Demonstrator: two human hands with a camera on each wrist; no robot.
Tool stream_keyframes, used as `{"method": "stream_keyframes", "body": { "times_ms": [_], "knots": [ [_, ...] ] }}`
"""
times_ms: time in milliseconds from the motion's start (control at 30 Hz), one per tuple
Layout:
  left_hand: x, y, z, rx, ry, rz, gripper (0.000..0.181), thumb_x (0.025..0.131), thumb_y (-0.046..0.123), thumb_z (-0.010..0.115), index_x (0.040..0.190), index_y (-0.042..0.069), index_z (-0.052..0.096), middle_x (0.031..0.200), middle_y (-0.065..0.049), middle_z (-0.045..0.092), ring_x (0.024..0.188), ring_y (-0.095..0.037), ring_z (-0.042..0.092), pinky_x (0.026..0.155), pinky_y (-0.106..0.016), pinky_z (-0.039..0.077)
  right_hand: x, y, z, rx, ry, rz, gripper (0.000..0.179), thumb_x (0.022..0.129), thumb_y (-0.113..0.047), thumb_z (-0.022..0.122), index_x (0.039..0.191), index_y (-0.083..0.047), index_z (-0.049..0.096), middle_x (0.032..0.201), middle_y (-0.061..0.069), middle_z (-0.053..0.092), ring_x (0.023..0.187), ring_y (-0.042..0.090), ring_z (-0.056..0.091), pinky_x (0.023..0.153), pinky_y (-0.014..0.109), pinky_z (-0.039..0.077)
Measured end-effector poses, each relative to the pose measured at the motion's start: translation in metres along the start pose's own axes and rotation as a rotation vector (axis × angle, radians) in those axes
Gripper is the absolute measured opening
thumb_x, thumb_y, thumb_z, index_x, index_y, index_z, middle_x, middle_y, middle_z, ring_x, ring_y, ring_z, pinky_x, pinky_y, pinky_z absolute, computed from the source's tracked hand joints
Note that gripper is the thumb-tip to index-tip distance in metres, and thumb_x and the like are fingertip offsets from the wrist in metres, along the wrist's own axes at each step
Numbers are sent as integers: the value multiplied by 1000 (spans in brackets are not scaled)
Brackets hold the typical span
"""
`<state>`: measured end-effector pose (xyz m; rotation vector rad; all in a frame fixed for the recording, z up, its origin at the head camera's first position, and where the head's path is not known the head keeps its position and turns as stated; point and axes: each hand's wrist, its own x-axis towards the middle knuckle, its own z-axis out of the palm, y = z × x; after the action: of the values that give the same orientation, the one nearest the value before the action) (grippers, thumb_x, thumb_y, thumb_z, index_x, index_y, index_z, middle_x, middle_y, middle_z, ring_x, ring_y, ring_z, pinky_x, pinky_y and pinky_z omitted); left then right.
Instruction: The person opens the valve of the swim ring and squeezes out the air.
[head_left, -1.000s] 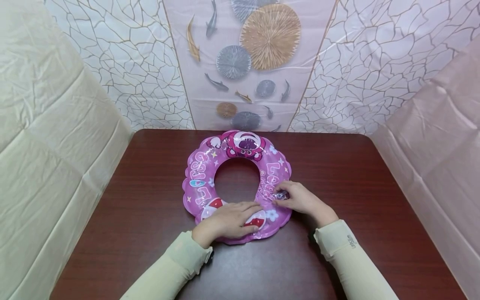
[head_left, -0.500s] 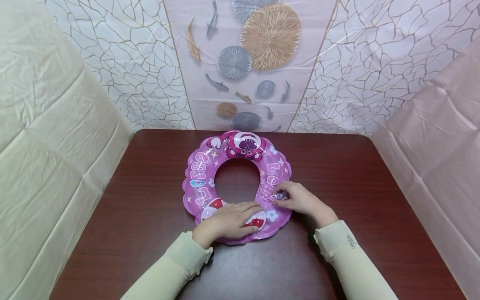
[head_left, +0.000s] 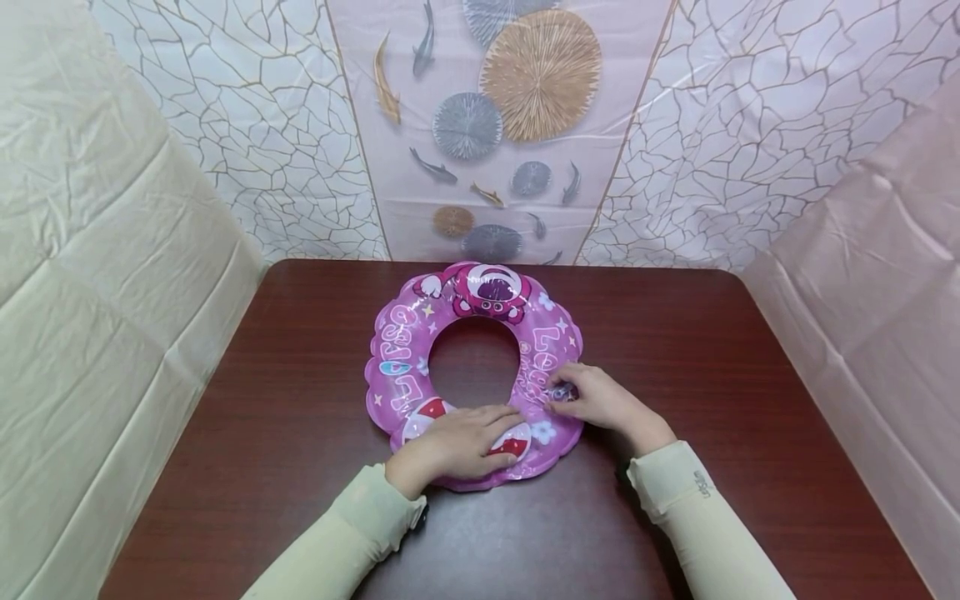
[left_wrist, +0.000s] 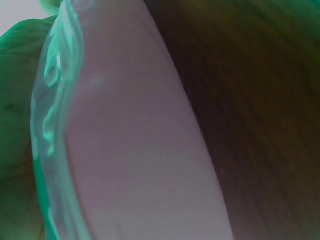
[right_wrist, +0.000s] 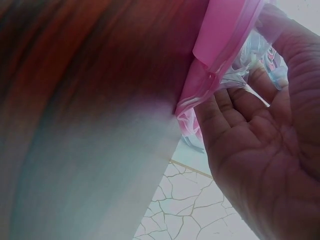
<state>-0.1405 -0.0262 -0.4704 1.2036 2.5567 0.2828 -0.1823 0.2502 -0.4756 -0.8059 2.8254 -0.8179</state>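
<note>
A pink, scalloped, inflatable plastic ring lies flat on the dark red-brown, wood-grained tabletop, nearly round, its printed bear at the far side (upside down, ears toward the hole). The left hand lies outstretched across the near side; the right hand pinches what seems a clear plastic piece, partly hidden, on the right side

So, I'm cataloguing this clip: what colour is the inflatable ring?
The inflatable ring is pinkish purple with white-outlined lettering, best seen in the head view.
</note>
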Motion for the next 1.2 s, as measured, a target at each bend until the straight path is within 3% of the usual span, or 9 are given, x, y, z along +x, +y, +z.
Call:
{"method": "stream_keyframes", "body": {
  "times_ms": [867,1200],
  "knots": [
    [0,0,8,44,2,1,69,102,56,46,160,22,29,164,2,29,151,-18,25,120,-42,27,-1,-1,0,-3,-12,6,30,85,-25,82,108,-9,71,101,1,68,93,17,61,89,42,55],
    [0,3,2,17,-31,-17,69,101,54,49,160,22,29,165,1,28,151,-19,23,120,-44,26,0,-1,0,-15,-7,-3,29,85,-24,82,106,-9,70,100,1,68,92,17,61,88,40,54]
  ]
}}
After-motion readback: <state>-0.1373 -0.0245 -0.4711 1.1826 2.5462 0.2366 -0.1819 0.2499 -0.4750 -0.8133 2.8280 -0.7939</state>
